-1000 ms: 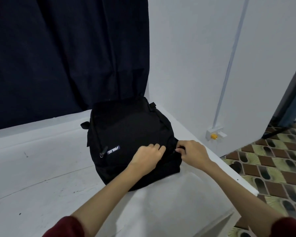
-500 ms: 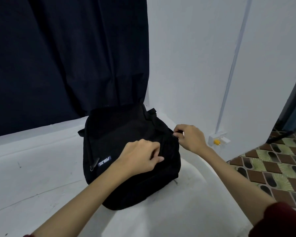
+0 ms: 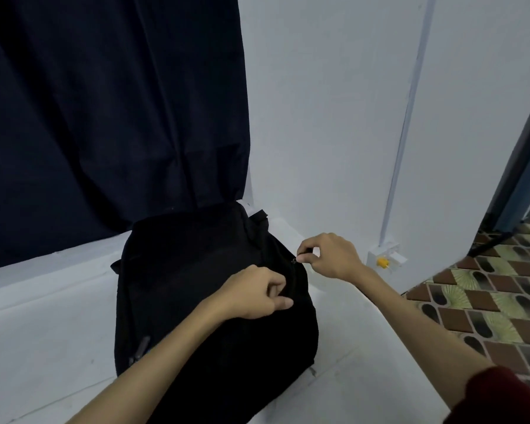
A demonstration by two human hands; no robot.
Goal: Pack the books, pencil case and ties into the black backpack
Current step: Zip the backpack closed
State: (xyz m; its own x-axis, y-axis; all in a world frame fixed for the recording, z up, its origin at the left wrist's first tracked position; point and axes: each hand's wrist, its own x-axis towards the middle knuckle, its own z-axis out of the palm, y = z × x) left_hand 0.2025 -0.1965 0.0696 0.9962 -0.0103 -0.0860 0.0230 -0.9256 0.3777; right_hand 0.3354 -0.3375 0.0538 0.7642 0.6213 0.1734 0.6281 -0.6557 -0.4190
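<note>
Two hands work the black backpack (image 3: 196, 286): the right hand (image 3: 328, 257) pinches a small zipper pull (image 3: 295, 260) on its right side, while the left hand (image 3: 254, 293) grips the fabric beside the zipper line. The bag looks soft and floppy, so bracing near the zipper seems wise. It lies toward the white surface (image 3: 43, 332)'s far right corner, near the right edge; open room lies leftward.
</note>
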